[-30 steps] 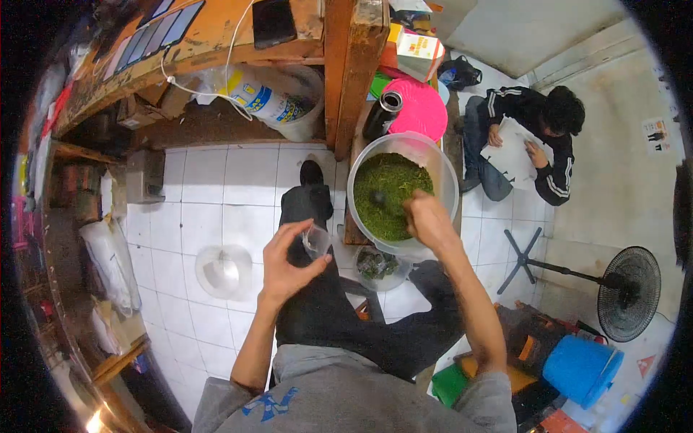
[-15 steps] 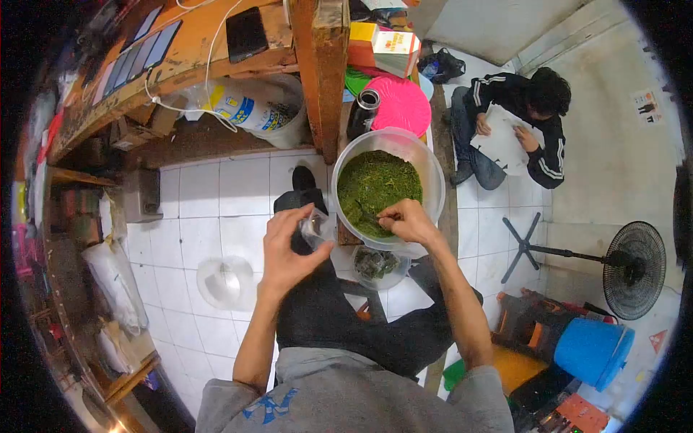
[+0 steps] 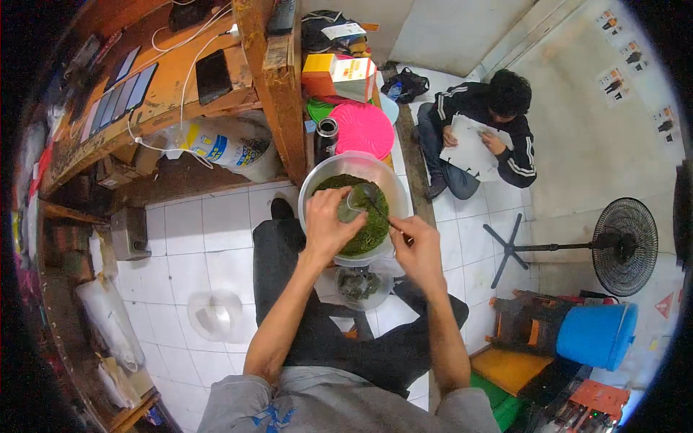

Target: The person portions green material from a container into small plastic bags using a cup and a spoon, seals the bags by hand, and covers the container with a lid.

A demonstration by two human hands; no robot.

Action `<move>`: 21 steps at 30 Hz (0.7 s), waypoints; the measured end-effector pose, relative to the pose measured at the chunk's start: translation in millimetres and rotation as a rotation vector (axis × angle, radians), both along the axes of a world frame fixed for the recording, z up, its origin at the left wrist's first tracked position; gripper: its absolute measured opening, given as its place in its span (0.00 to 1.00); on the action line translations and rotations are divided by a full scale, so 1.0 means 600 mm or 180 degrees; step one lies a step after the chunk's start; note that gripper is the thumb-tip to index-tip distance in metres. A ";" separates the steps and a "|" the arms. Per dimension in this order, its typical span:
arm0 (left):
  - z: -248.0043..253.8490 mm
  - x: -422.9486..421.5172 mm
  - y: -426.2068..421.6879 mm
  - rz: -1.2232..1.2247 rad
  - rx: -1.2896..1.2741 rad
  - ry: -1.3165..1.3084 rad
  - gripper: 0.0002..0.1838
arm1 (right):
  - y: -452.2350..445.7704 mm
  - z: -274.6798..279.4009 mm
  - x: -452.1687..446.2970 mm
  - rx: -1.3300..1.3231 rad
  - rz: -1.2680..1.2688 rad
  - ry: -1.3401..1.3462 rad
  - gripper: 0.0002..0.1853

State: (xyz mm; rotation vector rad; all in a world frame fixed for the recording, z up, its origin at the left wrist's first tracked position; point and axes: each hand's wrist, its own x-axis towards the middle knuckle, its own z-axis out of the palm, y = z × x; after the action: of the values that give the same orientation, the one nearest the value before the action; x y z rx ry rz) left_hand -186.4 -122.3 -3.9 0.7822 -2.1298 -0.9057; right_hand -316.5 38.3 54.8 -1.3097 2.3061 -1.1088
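The left hand (image 3: pixel 333 220) grips a small clear plastic cup (image 3: pixel 359 198); the right hand (image 3: pixel 416 249) pinches a dark spoon (image 3: pixel 371 193).

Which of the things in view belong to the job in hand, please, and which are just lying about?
In use, as far as I can judge:
large tub of green shreds
spoon in the right hand
small clear container in the left hand
probably the small tub below

Seemingly just lying about:
pink disc
black flask
blue bucket
standing fan
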 end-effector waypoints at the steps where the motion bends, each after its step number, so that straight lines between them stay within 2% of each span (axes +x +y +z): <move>1: -0.002 -0.004 0.003 0.0002 -0.0005 0.0002 0.28 | 0.000 0.013 0.013 -0.0046 -0.0087 0.0140 0.12; 4: -0.009 -0.005 0.006 0.0090 -0.0061 -0.0119 0.28 | 0.007 0.006 0.025 -0.0196 -0.0444 0.0125 0.12; 8: -0.026 0.002 0.001 0.0071 -0.0028 -0.0005 0.29 | 0.013 -0.001 0.015 -0.0208 -0.0320 -0.0233 0.12; 10: -0.027 0.007 -0.002 0.0129 -0.0004 0.0051 0.29 | 0.012 -0.010 -0.001 -0.0156 -0.0378 0.0154 0.12; 11: -0.027 0.008 -0.003 0.0199 0.0304 0.0243 0.29 | 0.023 -0.045 -0.019 0.0336 -0.0275 -0.0327 0.15; 12: -0.025 0.009 -0.004 0.0264 0.0610 0.0439 0.29 | 0.013 -0.042 -0.017 0.0329 -0.0243 -0.0326 0.15; 14: -0.022 0.010 0.000 0.0284 0.0508 0.0525 0.29 | -0.011 -0.035 -0.012 0.0117 0.0068 0.0799 0.20; 16: -0.018 0.009 0.004 0.0275 0.0436 0.0602 0.29 | -0.056 -0.013 0.009 -0.0017 0.0068 0.0577 0.21; 18: -0.012 0.006 0.010 0.0231 0.0911 0.0655 0.32 | -0.092 -0.011 0.033 -0.0566 0.0147 0.0317 0.19; 21: 0.002 0.013 0.013 0.0187 0.1316 0.0825 0.35 | -0.110 -0.015 0.035 -0.0608 -0.0020 0.0044 0.14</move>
State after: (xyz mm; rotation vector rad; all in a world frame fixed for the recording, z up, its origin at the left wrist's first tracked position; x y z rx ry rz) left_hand -178.8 -114.7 -2.5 0.8683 -1.7081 -1.3604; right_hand -295.5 -27.4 45.8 -1.3803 2.2616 -1.3546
